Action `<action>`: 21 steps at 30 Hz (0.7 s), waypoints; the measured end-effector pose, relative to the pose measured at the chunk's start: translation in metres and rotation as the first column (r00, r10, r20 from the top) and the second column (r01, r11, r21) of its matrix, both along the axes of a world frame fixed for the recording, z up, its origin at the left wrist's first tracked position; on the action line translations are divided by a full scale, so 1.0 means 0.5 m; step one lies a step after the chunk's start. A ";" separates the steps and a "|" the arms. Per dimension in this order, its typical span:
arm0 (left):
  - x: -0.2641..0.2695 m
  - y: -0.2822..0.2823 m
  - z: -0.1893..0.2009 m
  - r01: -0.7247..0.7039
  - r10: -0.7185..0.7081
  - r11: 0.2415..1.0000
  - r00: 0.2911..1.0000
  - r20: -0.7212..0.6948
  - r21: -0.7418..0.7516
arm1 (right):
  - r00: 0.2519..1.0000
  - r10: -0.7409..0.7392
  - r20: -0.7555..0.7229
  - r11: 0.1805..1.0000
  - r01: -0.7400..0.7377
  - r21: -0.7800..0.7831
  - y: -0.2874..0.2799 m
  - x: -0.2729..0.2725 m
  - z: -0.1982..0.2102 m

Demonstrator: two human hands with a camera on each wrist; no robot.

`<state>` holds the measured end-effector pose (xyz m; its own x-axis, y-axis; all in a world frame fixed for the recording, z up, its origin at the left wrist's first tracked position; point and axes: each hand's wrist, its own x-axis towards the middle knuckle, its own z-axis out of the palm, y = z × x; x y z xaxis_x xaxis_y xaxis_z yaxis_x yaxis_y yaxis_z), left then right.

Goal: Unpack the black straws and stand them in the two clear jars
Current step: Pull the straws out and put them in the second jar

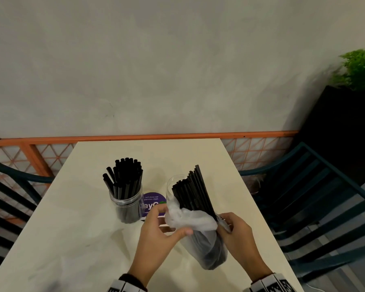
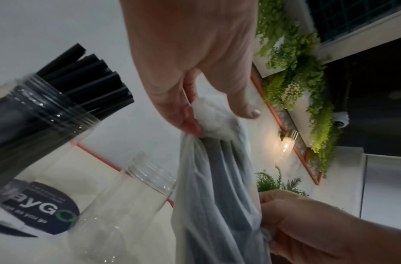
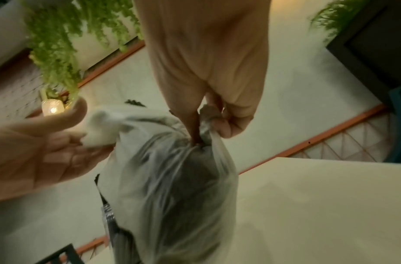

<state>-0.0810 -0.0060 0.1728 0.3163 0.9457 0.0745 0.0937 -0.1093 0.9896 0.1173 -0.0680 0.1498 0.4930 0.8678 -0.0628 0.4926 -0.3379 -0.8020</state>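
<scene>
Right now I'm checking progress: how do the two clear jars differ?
The left jar is packed with upright black straws; the right jar holds none. The left jar stands in full view from the head camera; the right jar sits partly behind the plastic bag. Both are clear, lidless and upright on the table.

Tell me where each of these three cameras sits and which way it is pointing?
Head: worn on the head, looking forward and down at the table, the full jar and both hands on the bag.
Left wrist: on the left wrist, looking along the left hand; its fingers pinch the bag.
Right wrist: on the right wrist, looking along the right hand, which grips the bag.
Shared: both wrist views show the bag and the opposite hand.
</scene>
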 end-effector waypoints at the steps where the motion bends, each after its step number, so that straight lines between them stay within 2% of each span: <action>1: 0.003 -0.002 0.001 0.002 -0.001 1.000 1.000 -0.022 0.031 | 1.000 -0.022 0.009 1.000 0.022 0.022 0.001 -0.003 -0.002; 5: 0.015 -0.003 -0.002 -0.051 0.065 0.978 0.996 -0.063 0.203 | 1.000 -0.015 0.005 0.995 0.014 0.098 -0.002 -0.017 -0.001; 7: 0.020 -0.003 -0.002 -0.063 0.091 0.959 0.992 -0.089 0.277 | 0.998 0.021 -0.054 0.994 -0.015 0.107 -0.006 -0.021 0.005; 9: 0.022 -0.003 -0.001 -0.080 0.124 0.943 0.986 -0.116 0.322 | 0.966 0.065 -0.250 0.993 -0.039 0.107 -0.011 -0.027 0.020; 12: 0.021 -0.003 -0.006 -0.103 0.158 0.925 0.980 -0.123 0.367 | 0.853 0.114 -0.509 0.993 -0.084 0.082 -0.013 -0.032 0.035; 19: 0.019 -0.019 -0.012 0.064 0.021 0.911 0.979 -0.201 0.406 | 0.773 0.017 -0.634 0.998 0.028 0.060 0.002 -0.022 0.008; 21: 0.022 -0.025 -0.009 0.105 -0.022 0.911 0.978 -0.206 0.398 | 0.809 -0.042 -0.587 0.993 0.100 0.067 0.010 -0.021 -0.004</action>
